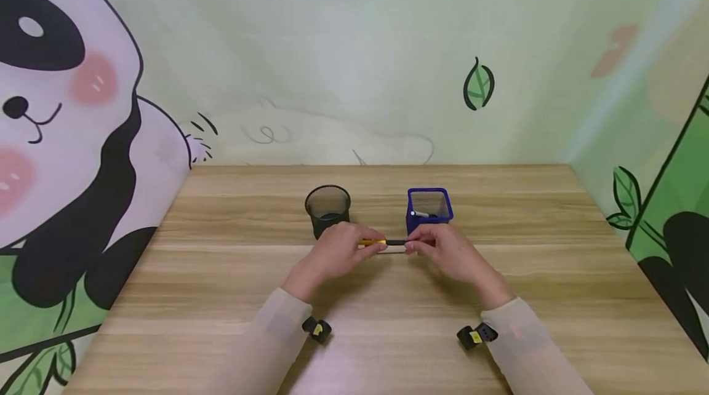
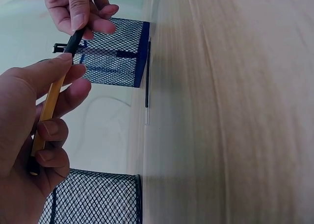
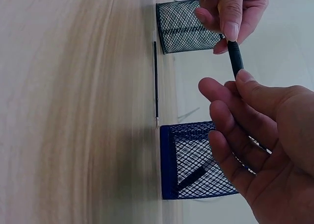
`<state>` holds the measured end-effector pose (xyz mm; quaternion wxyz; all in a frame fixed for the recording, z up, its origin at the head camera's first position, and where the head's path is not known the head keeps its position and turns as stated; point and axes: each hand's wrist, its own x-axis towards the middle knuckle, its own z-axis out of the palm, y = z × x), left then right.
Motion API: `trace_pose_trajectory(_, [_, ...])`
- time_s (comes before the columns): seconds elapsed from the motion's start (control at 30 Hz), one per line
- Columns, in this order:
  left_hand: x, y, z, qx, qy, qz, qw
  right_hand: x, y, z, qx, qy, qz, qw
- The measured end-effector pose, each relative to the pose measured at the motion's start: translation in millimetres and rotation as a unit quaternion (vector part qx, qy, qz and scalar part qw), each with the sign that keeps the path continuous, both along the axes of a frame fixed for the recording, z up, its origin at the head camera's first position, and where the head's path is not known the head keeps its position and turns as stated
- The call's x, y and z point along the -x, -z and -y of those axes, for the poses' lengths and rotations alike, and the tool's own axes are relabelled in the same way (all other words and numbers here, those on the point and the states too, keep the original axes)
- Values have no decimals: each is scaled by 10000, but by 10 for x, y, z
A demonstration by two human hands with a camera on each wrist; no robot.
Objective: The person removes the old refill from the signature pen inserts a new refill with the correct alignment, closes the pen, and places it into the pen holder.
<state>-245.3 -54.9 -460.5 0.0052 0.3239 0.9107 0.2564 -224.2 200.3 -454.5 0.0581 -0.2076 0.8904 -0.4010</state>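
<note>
A pen with a yellow barrel [image 2: 50, 100] and a black grip section [image 1: 396, 242] is held level above the table between both hands. My left hand [image 1: 338, 251] grips the yellow barrel, fingers curled round it in the left wrist view. With thumb and fingertips, my right hand [image 1: 451, 253] pinches the end of the black section; its other fingers are loosely curled. Below the pen, a thin dark pen refill [image 2: 148, 77] with a pale end lies on the table. Whether the pen's two sections are joined cannot be told.
Behind the left hand stands a round black mesh pen holder [image 1: 321, 226]. A square blue mesh pen holder [image 1: 412, 224] stands behind the right hand, with a dark-and-white pen [image 3: 193, 177] in it. The wooden table [image 1: 221, 296] meets a printed cloth backdrop [image 1: 354, 75] at the back.
</note>
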Motion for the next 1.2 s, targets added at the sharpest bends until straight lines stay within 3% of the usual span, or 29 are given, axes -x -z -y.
trace_pose_trajectory(0.83, [-3, 19, -18, -119, -69, -404, 9991, 24, 10, -12, -76, -206, 31, 9998])
trace_pose_trajectory(1.2, [-13, 11, 4, -141, -131, -293, 9994, -28, -2, -15, 106, -10, 254, 9996])
